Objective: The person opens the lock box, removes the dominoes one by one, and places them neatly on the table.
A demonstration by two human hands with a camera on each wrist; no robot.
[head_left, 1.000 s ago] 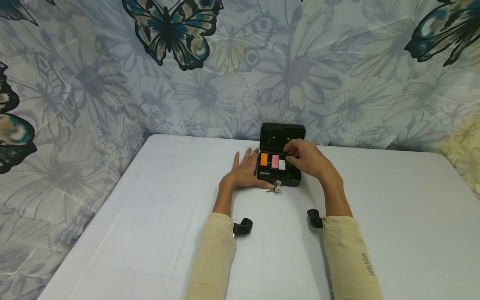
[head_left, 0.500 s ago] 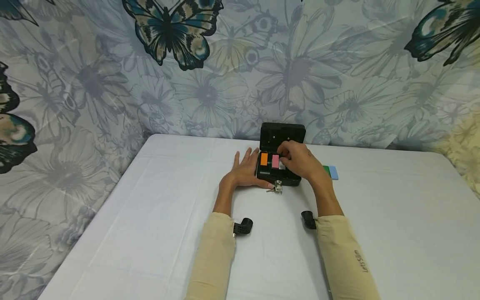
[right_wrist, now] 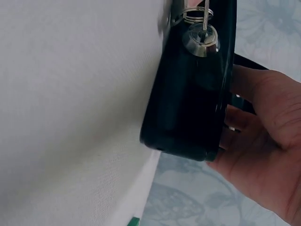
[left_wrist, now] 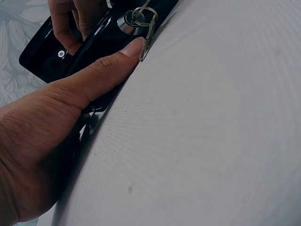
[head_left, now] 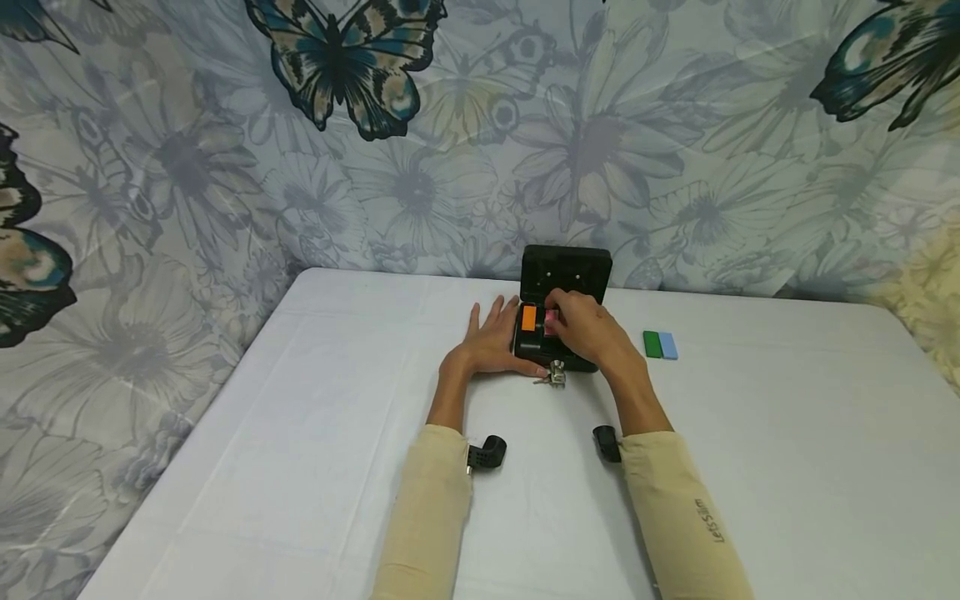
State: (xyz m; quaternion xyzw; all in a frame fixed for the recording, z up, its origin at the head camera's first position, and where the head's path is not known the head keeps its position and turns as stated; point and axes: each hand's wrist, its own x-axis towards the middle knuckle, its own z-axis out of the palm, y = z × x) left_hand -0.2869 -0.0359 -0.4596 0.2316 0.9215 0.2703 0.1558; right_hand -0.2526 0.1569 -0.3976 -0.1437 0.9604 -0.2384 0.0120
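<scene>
A black cash box (head_left: 577,363) stands with its lid (head_left: 566,265) raised. My left hand (head_left: 491,346) lies along its left side, fingers spread; in the left wrist view the thumb (left_wrist: 94,77) reaches along the front to the keys (left_wrist: 146,21) on a ring in the lock. My right hand (head_left: 592,329) reaches inside the box, thumb and forefinger bent over the two ends of a pink block (head_left: 551,317). To its left an orange block (head_left: 528,318) shows in the box. In the right wrist view the right fingers (right_wrist: 240,117) go in over the box's edge.
A green block (head_left: 652,344) and a light blue block (head_left: 668,345) lie side by side on the white tablecloth (head_left: 780,433), right of the box. A butterfly-and-flower cloth (head_left: 465,175) hangs just behind the table.
My right hand has moved left and lower, from the box's right side past the white block to the pink one. Its arm has uncovered the green and blue blocks. The left hand stays put.
</scene>
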